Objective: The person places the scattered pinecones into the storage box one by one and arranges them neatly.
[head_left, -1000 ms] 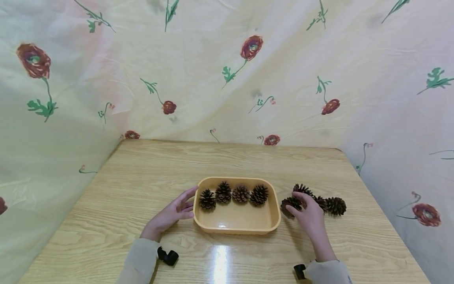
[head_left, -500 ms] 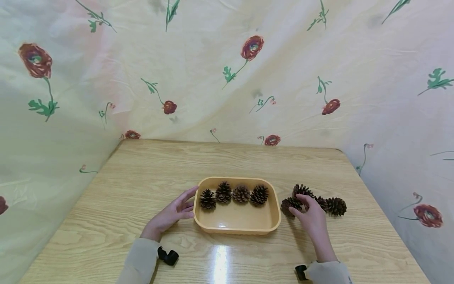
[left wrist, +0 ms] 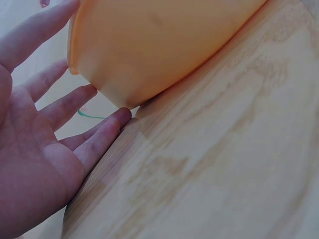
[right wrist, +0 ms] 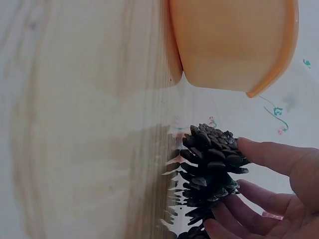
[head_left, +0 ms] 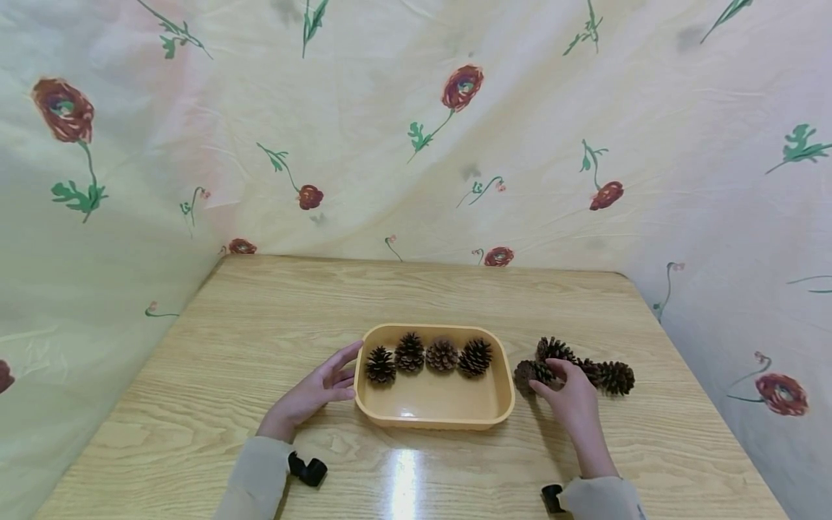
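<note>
My left hand point(head_left: 313, 393) rests at the left end of a yellow-orange plastic box point(head_left: 429, 422), its fingers fairly straight against the wall, as the left wrist view also shows. Inside the box, several brown pine cones point(head_left: 442, 355) line the far side. To the right of the box, my right hand point(head_left: 573, 396) pinches a pine cone point(head_left: 528, 375) between thumb and fingers. In the right wrist view, the thumb touches the upper scales of this cone point(right wrist: 212, 159) and the fingertips lie below. The cone is low, close to the tabletop.
More pine cones point(head_left: 616, 378) lie in a cluster beyond and right of my right hand, one of them point(head_left: 554, 349) just behind it. The wood-grain table point(head_left: 312, 289) meets a flower-printed cloth point(head_left: 364, 144) at the back and sides.
My right thumb and fingers have closed in on the pine cone, which has turned slightly in place. The left hand and the box stay put.
</note>
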The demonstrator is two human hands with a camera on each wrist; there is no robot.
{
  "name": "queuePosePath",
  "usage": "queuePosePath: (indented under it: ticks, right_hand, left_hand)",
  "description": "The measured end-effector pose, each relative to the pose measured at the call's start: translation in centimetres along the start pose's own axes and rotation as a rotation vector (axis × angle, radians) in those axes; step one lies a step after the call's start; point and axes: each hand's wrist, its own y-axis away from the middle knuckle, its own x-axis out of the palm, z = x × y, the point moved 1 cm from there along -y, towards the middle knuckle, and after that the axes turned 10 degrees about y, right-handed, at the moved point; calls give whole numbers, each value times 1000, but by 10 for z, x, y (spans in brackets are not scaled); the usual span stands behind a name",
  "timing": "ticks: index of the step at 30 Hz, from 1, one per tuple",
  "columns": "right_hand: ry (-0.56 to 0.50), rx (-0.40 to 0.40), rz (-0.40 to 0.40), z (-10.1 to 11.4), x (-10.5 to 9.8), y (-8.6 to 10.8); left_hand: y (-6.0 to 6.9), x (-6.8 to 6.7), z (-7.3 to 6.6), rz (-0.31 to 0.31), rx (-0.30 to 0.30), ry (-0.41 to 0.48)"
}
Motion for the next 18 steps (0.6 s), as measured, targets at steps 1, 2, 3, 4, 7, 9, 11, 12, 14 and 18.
queuePosePath:
  ticks: [1, 2, 3, 4, 7, 9, 11, 12, 14, 18]
  right_hand:
    - [1, 3, 3, 0, 0, 0]
    - [4, 5, 5, -1, 0, 0]
    - [6, 7, 7, -1, 0, 0]
    - [9, 8, 8, -2, 0, 0]
    - [13, 10, 11, -2, 0, 0]
    - [11, 9, 11, -3, 0, 0]
    - [5, 9, 10, -3, 0, 0]
    - [2, 10, 9, -3, 0, 0]
    - [-3, 10, 5, -3, 0, 1]
    - [0, 17, -5, -4, -2, 3]
  left_hand:
    - [0, 0, 0, 1, -1, 1]
    - [0, 0, 0, 2, -2, 0]
    - [0, 0, 0, 2, -2, 1]
    - [0, 0, 0, 2, -4, 1]
    - [1, 0, 0, -2, -9, 2]
    - [1, 0, 0, -4, -11, 1]
    - [1, 0, 1, -3, -10, -2]
    - [1, 0, 1, -3, -11, -3]
    - [1, 0, 1, -3, -9, -9]
    - [1, -1, 1, -7, -14, -22]
